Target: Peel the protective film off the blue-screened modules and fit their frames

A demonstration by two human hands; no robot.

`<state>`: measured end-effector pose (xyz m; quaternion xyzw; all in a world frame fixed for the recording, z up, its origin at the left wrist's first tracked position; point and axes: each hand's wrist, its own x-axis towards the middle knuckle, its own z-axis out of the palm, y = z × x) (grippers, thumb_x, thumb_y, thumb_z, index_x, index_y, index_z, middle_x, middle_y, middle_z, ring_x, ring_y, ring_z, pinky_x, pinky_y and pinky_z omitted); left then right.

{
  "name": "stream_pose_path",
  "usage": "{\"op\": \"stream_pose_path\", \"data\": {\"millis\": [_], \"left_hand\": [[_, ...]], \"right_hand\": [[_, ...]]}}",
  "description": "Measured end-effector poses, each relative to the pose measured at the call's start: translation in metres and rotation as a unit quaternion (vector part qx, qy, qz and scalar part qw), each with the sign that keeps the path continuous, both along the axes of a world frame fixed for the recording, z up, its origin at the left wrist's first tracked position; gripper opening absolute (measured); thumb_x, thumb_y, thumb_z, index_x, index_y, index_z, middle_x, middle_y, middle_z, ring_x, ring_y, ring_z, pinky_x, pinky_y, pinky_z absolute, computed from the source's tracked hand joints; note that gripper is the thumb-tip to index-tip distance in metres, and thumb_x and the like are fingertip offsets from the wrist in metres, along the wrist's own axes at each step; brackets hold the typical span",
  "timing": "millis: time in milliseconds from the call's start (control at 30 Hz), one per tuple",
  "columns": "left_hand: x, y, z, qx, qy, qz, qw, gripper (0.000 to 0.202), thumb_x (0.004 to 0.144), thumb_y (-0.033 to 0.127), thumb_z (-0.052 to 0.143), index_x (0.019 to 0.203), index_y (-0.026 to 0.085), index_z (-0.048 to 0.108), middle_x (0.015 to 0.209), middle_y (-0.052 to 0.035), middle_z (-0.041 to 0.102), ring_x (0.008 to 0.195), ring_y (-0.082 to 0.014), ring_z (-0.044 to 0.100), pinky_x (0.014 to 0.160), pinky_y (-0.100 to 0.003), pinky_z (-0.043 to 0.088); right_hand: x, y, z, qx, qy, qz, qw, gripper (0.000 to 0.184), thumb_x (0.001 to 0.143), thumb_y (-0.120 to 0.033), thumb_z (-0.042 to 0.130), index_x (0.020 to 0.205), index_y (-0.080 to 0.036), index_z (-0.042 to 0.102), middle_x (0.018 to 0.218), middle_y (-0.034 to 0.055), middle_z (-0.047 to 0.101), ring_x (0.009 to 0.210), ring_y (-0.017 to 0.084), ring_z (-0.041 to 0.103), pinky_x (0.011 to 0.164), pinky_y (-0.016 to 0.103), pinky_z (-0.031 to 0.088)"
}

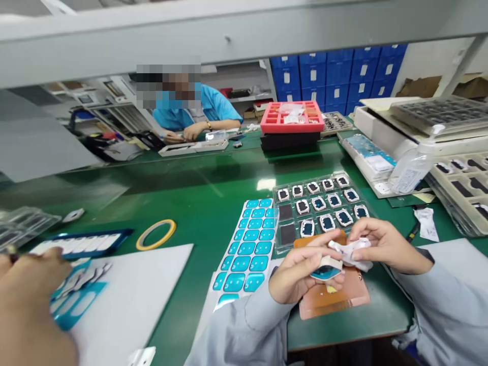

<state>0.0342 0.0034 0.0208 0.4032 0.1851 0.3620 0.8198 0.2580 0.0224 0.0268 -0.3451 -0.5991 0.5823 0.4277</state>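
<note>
My left hand [301,272] is closed around a small flat part with a blue face [327,271], held over an orange-brown block [335,300]. My right hand [381,244] pinches a crumpled white wipe [348,251] against that part. Just beyond my hands lies a clear tray [284,244] with rows of similar small dark-faced parts. A sheet of blue stickers [249,249] lies to the left of my left hand.
A co-worker's hand [26,300] is at the lower left over white paper [133,295] with blue film strips. A yellow tape ring [156,234], a red tray [292,118], a clear bottle [414,168] and stacked trays [457,188] sit on the green bench. Another person works across it.
</note>
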Motion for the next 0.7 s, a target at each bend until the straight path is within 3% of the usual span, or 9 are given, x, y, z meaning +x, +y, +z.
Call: {"op": "stream_pose_path", "data": {"millis": [67, 133, 167, 300, 467, 600, 700], "left_hand": [[0.000, 0.000, -0.001, -0.014, 0.010, -0.015, 1.000, 0.032, 0.081, 0.041, 0.071, 0.098, 0.014, 0.076, 0.109, -0.0147, 0.071, 0.074, -0.0178, 0.071, 0.067, -0.027, 0.058], [-0.001, 0.000, -0.001, -0.034, 0.016, -0.003, 0.999, 0.033, 0.085, 0.041, 0.068, 0.100, 0.013, 0.075, 0.080, -0.0104, 0.073, 0.071, -0.0174, 0.071, 0.067, -0.025, 0.057], [-0.001, 0.000, -0.001, -0.042, 0.016, 0.009, 0.999, 0.032, 0.086, 0.041, 0.067, 0.100, 0.013, 0.074, 0.074, -0.0093, 0.072, 0.070, -0.0170, 0.070, 0.067, -0.025, 0.057], [-0.002, -0.002, 0.001, -0.053, 0.002, 0.047, 0.997, 0.029, 0.084, 0.035, 0.070, 0.101, 0.012, 0.072, 0.075, -0.0084, 0.072, 0.071, -0.0164, 0.070, 0.067, -0.024, 0.057], [-0.007, 0.000, -0.003, -0.051, -0.007, 0.062, 0.997, 0.033, 0.086, 0.035, 0.068, 0.110, 0.012, 0.070, 0.078, -0.0079, 0.072, 0.076, -0.0165, 0.070, 0.072, -0.025, 0.058], [-0.013, 0.007, -0.004, -0.056, 0.002, 0.071, 0.996, 0.037, 0.085, 0.033, 0.069, 0.115, 0.011, 0.068, 0.083, -0.0082, 0.072, 0.081, -0.0175, 0.071, 0.076, -0.027, 0.060], [-0.016, 0.013, -0.004, -0.058, 0.003, 0.076, 0.995, 0.037, 0.085, 0.032, 0.069, 0.115, 0.010, 0.068, 0.085, -0.0085, 0.072, 0.082, -0.0170, 0.071, 0.079, -0.026, 0.060]], "right_hand": [[-0.001, 0.002, -0.002, -0.008, 0.017, 0.009, 1.000, 0.033, 0.059, -0.026, 0.090, 0.080, -0.017, 0.065, 0.077, 0.0007, 0.067, 0.066, 0.012, 0.063, 0.057, 0.021, 0.050], [0.004, 0.007, -0.002, -0.032, 0.041, 0.021, 0.998, 0.039, 0.055, -0.022, 0.092, 0.083, -0.018, 0.065, 0.079, -0.0006, 0.066, 0.067, 0.011, 0.062, 0.058, 0.019, 0.049], [0.008, 0.009, -0.003, -0.052, 0.053, 0.032, 0.997, 0.042, 0.054, -0.020, 0.092, 0.086, -0.018, 0.065, 0.078, -0.0013, 0.067, 0.066, 0.010, 0.062, 0.058, 0.019, 0.048], [0.021, 0.019, -0.005, -0.098, 0.107, 0.051, 0.988, 0.051, 0.050, -0.019, 0.094, 0.090, -0.017, 0.062, 0.073, -0.0031, 0.067, 0.063, 0.009, 0.061, 0.059, 0.018, 0.047], [0.014, 0.022, -0.015, -0.099, 0.148, 0.035, 0.983, 0.052, 0.061, -0.033, 0.090, 0.102, -0.019, 0.061, 0.074, -0.0059, 0.064, 0.064, 0.007, 0.059, 0.061, 0.017, 0.045], [0.004, 0.021, -0.024, -0.122, 0.063, 0.107, 0.985, 0.072, 0.048, -0.023, 0.094, 0.112, -0.013, 0.062, 0.068, -0.0023, 0.065, 0.062, 0.012, 0.060, 0.061, 0.023, 0.047], [0.002, 0.020, -0.026, -0.073, 0.035, 0.073, 0.994, 0.060, 0.056, -0.030, 0.090, 0.109, -0.016, 0.063, 0.069, -0.0032, 0.062, 0.062, 0.012, 0.058, 0.063, 0.024, 0.046]]}}
